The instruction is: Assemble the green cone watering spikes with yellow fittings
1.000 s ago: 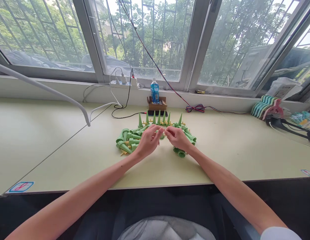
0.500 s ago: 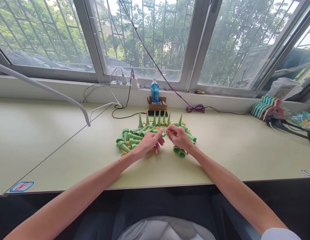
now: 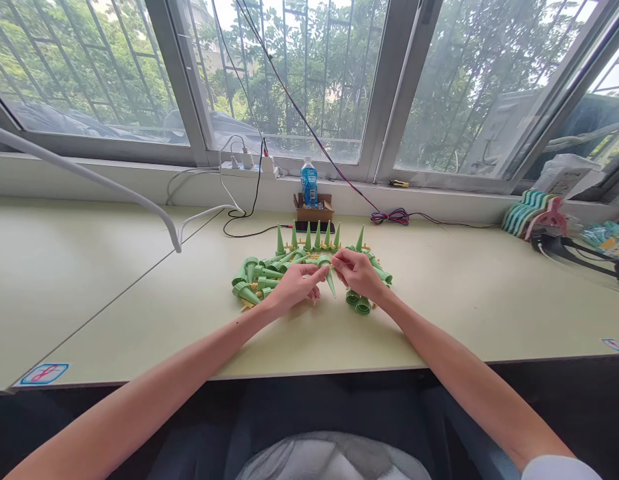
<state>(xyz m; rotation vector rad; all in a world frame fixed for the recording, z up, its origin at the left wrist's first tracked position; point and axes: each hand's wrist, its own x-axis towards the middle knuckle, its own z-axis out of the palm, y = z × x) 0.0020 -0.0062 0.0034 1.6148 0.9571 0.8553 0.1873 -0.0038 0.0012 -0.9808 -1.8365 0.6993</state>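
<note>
A green plastic plant watering spike [image 3: 331,285] hangs point down between my hands, its wide cap uppermost. My left hand [image 3: 300,283] grips it near the cap between thumb and fingers. On the other side, my right hand [image 3: 358,272] is closed in a pinch at the cap, on a tiny yellowish part that its fingers mostly cover. To the left lies a heap of green spikes [image 3: 246,292] with yellow valves. More spikes [image 3: 363,307] lie beside and under my right hand. Behind, several spikes [image 3: 318,237] stand upright in a row.
A small cardboard box [image 3: 314,212] holds a blue-labelled bottle [image 3: 309,183] at the back, with a dark phone [image 3: 314,227] before it. A coiled cable [image 3: 390,217] lies to the right. Hangers [image 3: 532,215] and a black headset [image 3: 579,253] occupy the far right. A white tube [image 3: 114,183] crosses the left.
The spike has turned between my hands, so its point now shows downward. My left hand has dropped slightly and changed its grip; my right hand has shifted a little.
</note>
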